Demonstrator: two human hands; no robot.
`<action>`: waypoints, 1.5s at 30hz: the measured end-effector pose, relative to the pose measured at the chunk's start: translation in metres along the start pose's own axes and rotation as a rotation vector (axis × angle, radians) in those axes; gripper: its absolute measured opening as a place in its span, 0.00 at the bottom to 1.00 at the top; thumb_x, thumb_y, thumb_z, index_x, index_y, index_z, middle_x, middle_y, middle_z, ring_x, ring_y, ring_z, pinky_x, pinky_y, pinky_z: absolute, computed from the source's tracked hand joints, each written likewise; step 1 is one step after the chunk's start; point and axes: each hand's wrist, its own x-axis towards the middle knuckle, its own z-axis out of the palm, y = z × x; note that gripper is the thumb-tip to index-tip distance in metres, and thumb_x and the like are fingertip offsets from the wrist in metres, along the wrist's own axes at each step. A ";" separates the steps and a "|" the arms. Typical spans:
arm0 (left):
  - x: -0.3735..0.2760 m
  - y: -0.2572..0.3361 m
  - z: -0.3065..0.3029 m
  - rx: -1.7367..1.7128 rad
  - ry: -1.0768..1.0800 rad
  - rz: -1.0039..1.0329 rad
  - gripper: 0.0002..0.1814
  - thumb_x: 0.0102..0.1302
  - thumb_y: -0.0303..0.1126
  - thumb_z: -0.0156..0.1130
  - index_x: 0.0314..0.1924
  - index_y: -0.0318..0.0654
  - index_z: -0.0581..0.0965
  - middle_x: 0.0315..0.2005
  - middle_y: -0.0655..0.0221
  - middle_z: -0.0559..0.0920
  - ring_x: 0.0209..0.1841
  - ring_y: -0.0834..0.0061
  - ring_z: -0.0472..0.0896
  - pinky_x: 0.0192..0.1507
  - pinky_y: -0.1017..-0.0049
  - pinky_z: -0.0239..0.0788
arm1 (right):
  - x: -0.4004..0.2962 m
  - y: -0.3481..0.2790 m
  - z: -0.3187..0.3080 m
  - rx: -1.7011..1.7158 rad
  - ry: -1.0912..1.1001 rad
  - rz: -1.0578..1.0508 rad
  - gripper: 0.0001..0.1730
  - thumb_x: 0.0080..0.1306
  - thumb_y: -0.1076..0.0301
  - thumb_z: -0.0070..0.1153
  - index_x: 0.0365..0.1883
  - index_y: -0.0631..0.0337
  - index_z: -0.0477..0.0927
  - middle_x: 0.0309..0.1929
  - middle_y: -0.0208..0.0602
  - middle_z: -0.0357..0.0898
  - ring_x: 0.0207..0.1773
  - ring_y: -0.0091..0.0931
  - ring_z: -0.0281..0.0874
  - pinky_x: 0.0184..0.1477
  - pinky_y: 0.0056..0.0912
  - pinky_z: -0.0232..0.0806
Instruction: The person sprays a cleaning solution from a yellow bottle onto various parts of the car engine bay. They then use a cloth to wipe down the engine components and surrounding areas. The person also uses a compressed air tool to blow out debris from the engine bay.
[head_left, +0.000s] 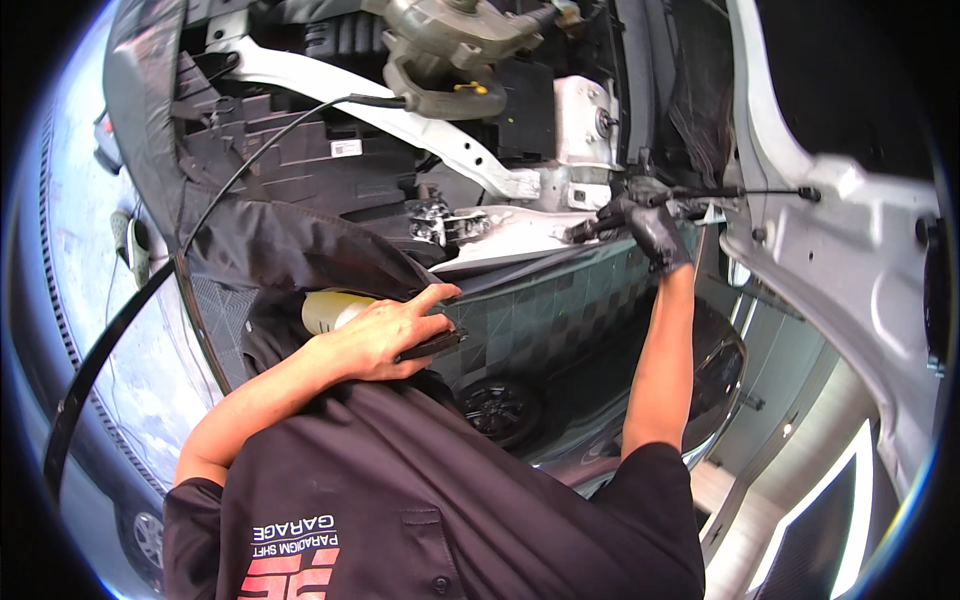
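Note:
My bare left hand (394, 330) is closed around the top of what looks like a spray bottle with a yellowish body (330, 309). A black part (433, 345), probably its spray head, shows under my fingers, and one finger points out over the fender. My right hand (651, 225), in a black glove, reaches to the rear of the white inner fender ledge (517, 229), close beside the black hood gas strut (739, 193). Its fingers rest at the ledge's edge. Whether they hold something is hidden by the dark glove and the parts around it.
The raised hood (832, 232) stands at the right. A black cover (300, 236) drapes the car's front. Across the engine bay runs a white brace (360, 105). A grey device (450, 45) with a loop handle sits above, its black cable (247, 157) trailing left.

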 end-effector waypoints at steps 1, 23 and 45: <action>-0.003 -0.004 -0.001 0.009 0.015 -0.002 0.22 0.57 0.30 0.65 0.53 0.35 0.75 0.70 0.55 0.60 0.48 0.50 0.81 0.50 0.54 0.76 | -0.004 -0.009 0.010 0.042 0.004 -0.025 0.10 0.69 0.73 0.55 0.36 0.73 0.83 0.35 0.45 0.87 0.37 0.29 0.88 0.43 0.30 0.79; -0.022 -0.007 -0.019 0.034 0.079 -0.047 0.25 0.55 0.29 0.65 0.54 0.36 0.73 0.71 0.54 0.59 0.51 0.49 0.80 0.52 0.55 0.75 | -0.028 -0.054 0.081 -0.025 -0.056 -0.199 0.12 0.71 0.66 0.60 0.42 0.67 0.85 0.38 0.34 0.87 0.42 0.19 0.82 0.49 0.26 0.73; -0.121 0.028 -0.069 0.437 0.437 -0.406 0.25 0.53 0.31 0.70 0.52 0.42 0.74 0.54 0.58 0.70 0.40 0.51 0.82 0.41 0.54 0.74 | 0.022 -0.133 0.204 0.202 -0.334 -0.784 0.13 0.72 0.65 0.58 0.46 0.66 0.84 0.40 0.34 0.86 0.45 0.21 0.81 0.50 0.26 0.73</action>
